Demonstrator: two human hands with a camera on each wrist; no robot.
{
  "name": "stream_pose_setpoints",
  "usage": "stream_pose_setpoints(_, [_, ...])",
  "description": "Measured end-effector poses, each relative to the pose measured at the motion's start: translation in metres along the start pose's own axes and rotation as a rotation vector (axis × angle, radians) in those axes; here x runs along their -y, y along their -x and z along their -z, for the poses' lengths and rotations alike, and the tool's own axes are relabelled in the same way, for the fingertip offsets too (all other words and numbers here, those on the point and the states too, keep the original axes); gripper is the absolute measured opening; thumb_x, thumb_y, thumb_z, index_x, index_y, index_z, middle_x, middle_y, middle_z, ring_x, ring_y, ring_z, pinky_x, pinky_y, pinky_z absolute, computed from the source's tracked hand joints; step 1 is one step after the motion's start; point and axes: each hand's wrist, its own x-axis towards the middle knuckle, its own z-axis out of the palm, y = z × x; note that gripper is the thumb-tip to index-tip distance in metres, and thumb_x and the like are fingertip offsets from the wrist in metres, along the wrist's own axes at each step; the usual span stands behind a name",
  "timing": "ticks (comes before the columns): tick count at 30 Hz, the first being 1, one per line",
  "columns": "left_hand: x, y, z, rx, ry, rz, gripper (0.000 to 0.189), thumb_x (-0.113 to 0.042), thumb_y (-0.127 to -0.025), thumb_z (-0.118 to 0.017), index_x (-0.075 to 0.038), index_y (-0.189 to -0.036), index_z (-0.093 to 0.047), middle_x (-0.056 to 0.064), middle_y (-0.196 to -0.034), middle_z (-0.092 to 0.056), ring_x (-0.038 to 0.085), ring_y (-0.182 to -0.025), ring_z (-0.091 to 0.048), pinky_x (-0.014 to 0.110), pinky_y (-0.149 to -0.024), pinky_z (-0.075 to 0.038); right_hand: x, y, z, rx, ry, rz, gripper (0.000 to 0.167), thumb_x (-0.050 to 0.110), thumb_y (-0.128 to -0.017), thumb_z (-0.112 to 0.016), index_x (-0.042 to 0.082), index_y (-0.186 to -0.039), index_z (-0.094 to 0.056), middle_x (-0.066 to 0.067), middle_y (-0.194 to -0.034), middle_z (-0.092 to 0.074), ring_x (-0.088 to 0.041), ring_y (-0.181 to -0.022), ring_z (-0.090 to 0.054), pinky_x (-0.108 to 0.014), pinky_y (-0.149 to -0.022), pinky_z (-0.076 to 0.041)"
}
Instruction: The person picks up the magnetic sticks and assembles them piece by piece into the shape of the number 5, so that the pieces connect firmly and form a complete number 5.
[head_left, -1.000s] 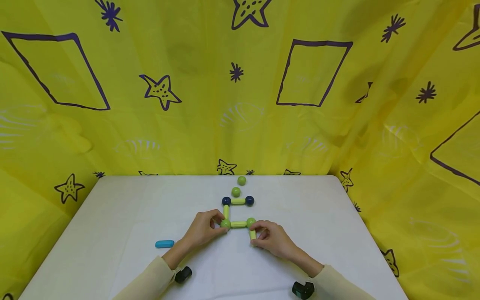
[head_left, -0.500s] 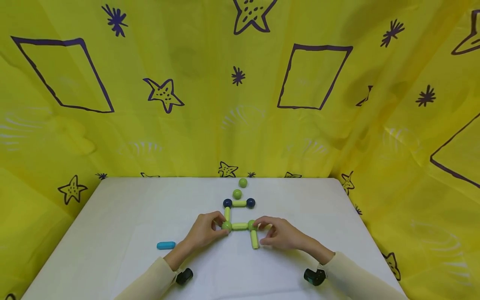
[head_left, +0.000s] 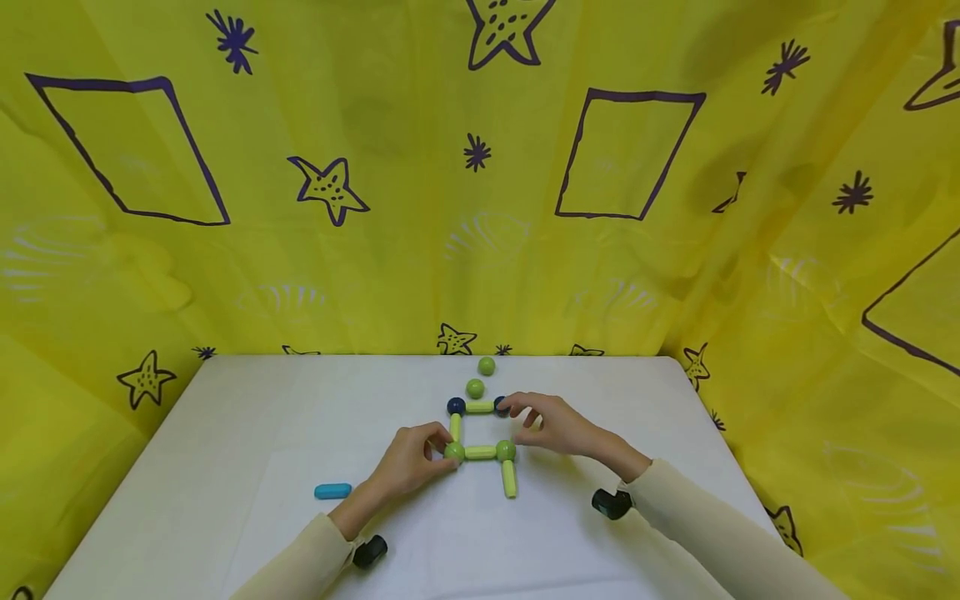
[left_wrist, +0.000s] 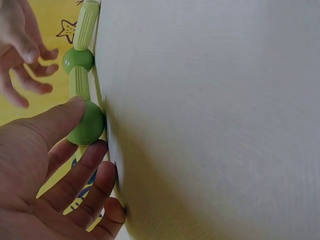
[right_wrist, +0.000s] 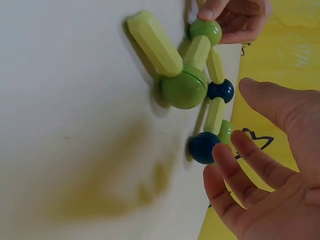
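Note:
A chain of light-green rods and balls lies on the table. My left hand [head_left: 411,460] pinches its left green ball [left_wrist: 87,123] between thumb and fingers. From there one rod [head_left: 480,452] runs to a right green ball [right_wrist: 184,88], which has another rod [right_wrist: 154,43] pointing toward me. A further rod [head_left: 455,427] leads from the pinched ball to a dark blue ball [right_wrist: 221,91], then a rod [head_left: 480,407] to the far right dark blue ball [right_wrist: 203,148]. My right hand [head_left: 555,425] has its fingers spread at this last ball; whether they touch it I cannot tell.
Two loose green balls [head_left: 475,388] [head_left: 487,366] lie behind the chain near the table's far edge. A blue rod [head_left: 333,492] lies left of my left forearm. A yellow patterned curtain [head_left: 405,250] surrounds the white table [head_left: 225,433].
My right hand has let go of the near rod and its green ball and moved away from me to the far right dark blue ball. The left hand keeps its pinch.

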Motion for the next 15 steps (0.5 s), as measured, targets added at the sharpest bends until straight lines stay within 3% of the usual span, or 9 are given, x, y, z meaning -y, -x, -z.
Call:
stream_pose_setpoints(4, [0.0,0.0,-0.001,-0.003,-0.001,-0.006,0.022,-0.018,-0.085,-0.086,-0.012,-0.101,-0.072,-0.005,-0.088,-0.073,0.006,-0.067,-0.051,0.024,-0.061,-0.044,-0.001,-0.021,0.002,-0.018,0.044,0.027,0.046,0.006,-0.092,-0.075,0.001,-0.135,-0.059,-0.02,-0.12,-0.067,-0.038,-0.106,-0.064,-0.051,-0.089,-0.055])
stream_pose_setpoints(10, [0.001,-0.001,-0.001,-0.007,0.0,-0.016,0.022,-0.018,-0.085,-0.086,-0.012,-0.101,-0.072,-0.004,-0.088,-0.073,0.007,-0.067,-0.051,0.023,-0.06,-0.044,-0.001,-0.047,0.0,-0.02,0.066,-0.033,0.047,0.008,-0.093,-0.075,0.003,-0.138,-0.058,-0.022,-0.126,-0.064,-0.039,-0.106,-0.064,-0.053,-0.091,-0.053])
stream_pose_setpoints(15, [0.002,0.0,-0.001,-0.009,0.006,-0.008,0.022,-0.018,-0.085,-0.086,-0.013,-0.101,-0.072,-0.004,-0.088,-0.073,0.008,-0.067,-0.052,0.023,-0.061,-0.044,-0.006,-0.064,-0.004,-0.031,0.09,-0.101,0.046,0.011,-0.094,-0.073,0.007,-0.138,-0.06,-0.021,-0.125,-0.065,-0.037,-0.105,-0.066,-0.047,-0.088,-0.055])
